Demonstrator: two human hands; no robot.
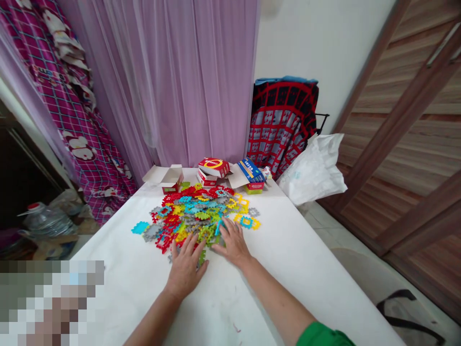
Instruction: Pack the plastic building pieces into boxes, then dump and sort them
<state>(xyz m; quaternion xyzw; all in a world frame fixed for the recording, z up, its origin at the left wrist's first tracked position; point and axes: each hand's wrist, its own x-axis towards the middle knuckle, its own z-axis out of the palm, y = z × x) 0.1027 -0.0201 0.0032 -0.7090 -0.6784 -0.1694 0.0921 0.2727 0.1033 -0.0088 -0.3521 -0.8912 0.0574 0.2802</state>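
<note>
A heap of flat, notched plastic building pieces (196,214) in red, yellow, green, blue and grey lies in the middle of a white table (288,259). My left hand (185,266) rests palm down at the heap's near edge, fingers spread over a few pieces. My right hand (232,242) lies flat beside it, fingers stretched onto the pieces at the heap's near right side. Neither hand grips anything that I can see.
Small cardboard boxes stand at the table's far end: an open white one (169,179), red ones (213,170) and a blue one (252,172). A white plastic bag (315,170) and a patterned cloth (283,122) sit beyond. Purple curtain behind; wooden door at right.
</note>
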